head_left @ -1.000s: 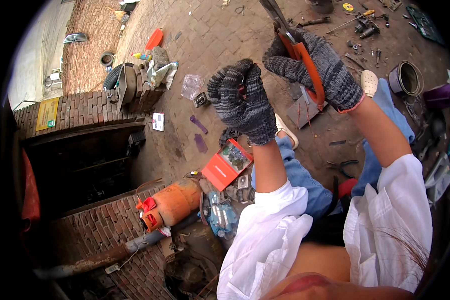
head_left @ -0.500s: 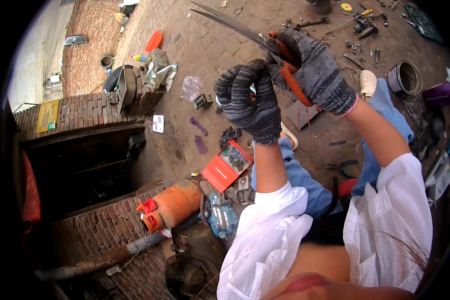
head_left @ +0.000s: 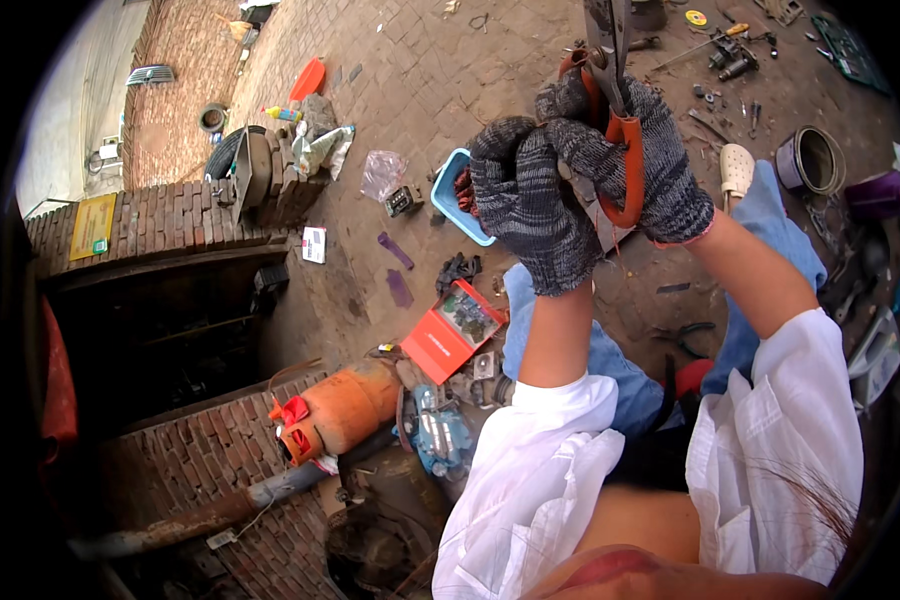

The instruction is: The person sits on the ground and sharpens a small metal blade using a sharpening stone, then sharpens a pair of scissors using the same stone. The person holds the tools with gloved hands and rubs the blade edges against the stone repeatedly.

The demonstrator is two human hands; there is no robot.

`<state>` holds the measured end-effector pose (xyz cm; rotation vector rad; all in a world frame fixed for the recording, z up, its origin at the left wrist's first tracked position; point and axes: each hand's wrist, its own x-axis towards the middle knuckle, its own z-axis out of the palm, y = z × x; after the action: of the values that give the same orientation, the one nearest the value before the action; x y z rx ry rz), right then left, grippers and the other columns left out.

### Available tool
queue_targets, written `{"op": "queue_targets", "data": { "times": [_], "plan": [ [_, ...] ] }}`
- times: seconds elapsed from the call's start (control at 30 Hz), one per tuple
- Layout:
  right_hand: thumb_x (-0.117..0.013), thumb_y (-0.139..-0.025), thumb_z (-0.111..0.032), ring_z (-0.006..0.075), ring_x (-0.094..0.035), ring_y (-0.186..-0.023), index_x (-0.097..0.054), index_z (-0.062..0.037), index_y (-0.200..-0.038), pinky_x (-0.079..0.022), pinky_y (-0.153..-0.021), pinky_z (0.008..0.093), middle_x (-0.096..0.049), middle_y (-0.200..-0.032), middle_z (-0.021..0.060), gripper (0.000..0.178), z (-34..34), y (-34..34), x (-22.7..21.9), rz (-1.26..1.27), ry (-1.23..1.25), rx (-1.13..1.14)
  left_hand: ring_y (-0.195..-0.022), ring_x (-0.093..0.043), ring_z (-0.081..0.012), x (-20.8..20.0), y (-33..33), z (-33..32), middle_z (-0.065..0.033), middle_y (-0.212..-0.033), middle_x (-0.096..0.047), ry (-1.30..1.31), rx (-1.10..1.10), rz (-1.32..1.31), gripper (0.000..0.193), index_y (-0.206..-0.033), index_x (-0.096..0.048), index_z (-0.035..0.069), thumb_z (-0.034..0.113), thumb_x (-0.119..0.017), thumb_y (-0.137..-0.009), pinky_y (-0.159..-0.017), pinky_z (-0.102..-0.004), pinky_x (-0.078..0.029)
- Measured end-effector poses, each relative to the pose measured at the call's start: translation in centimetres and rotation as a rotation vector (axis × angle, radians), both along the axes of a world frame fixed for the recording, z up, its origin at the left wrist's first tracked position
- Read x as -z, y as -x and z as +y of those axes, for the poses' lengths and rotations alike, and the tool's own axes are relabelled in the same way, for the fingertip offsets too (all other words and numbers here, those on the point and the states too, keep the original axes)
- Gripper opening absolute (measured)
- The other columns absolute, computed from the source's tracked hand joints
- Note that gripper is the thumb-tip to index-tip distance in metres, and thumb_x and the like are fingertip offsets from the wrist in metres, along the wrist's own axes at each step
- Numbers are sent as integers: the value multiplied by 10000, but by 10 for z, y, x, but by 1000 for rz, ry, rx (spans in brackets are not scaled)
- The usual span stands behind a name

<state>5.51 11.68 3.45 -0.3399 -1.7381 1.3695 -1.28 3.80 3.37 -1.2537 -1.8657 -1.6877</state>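
Note:
Both my hands wear dark knitted gloves and are raised together in front of me. My right hand grips the orange handles of a pair of large metal shears, whose grey blades point up and out of the top of the picture. My left hand is closed right beside the right one, against the shears' handles; what its fingers pinch is hidden. Behind the hands a light blue tray lies on the brick paving.
An orange gas cylinder lies on its side at lower left beside a low brick wall. A red open box rests near my knees. Loose tools, a round tin and a white clog lie scattered at upper right.
The shears have swung from pointing up-left to pointing almost straight up. My two hands have come closer together, and the blue tray now shows behind them.

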Motion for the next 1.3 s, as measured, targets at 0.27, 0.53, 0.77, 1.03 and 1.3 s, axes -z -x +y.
{"op": "queue_targets", "data": {
  "times": [0.27, 0.53, 0.77, 1.03, 1.3],
  "plan": [
    [-618, -766, -86, 108, -558, -846, -515, -33, -1083, -463, -716, 233, -591, -941, 45, 337, 8, -2, 7, -61, 123, -65, -778, -564, -205, 4, 17, 3, -113, -832, -575, 289, 220, -130, 171, -872, -545, 8, -52, -470, -731, -725, -290, -448],
    [-542, -684, -114, 321, -501, -931, -529, -102, -1084, -408, -793, 402, -547, -969, 124, 400, 15, -2, 2, -168, -43, -96, -756, -573, -186, -20, 6, -1, -108, -855, -593, -261, 463, -1026, 186, -937, -556, -10, 109, -501, -806, -691, -270, -468],
    [-629, -745, -112, 165, -545, -781, -510, -12, -991, -452, -698, 281, -569, -834, 68, 291, 10, 2, -8, 29, 155, -85, -727, -543, -126, -14, 5, 5, -70, -839, -585, -114, 216, -583, 206, -976, -562, -31, 96, -447, -863, -677, -241, -454],
    [-648, -729, -60, 89, -496, -705, -492, -34, -927, -447, -646, 233, -543, -782, 21, 254, 22, 6, 17, 59, 225, 85, -732, -556, -123, 8, 4, 12, -76, -800, -606, -5, 344, -651, 204, -950, -566, -40, 127, -492, -860, -660, -247, -450],
    [-643, -728, -63, 118, -535, -736, -482, -34, -930, -457, -673, 268, -562, -814, 38, 259, 8, 13, -3, -51, 81, 90, -766, -562, -144, 33, 27, 1, -99, -841, -594, 110, 170, -218, 219, -984, -545, -47, 118, -504, -847, -686, -259, -456]
  ]
}}
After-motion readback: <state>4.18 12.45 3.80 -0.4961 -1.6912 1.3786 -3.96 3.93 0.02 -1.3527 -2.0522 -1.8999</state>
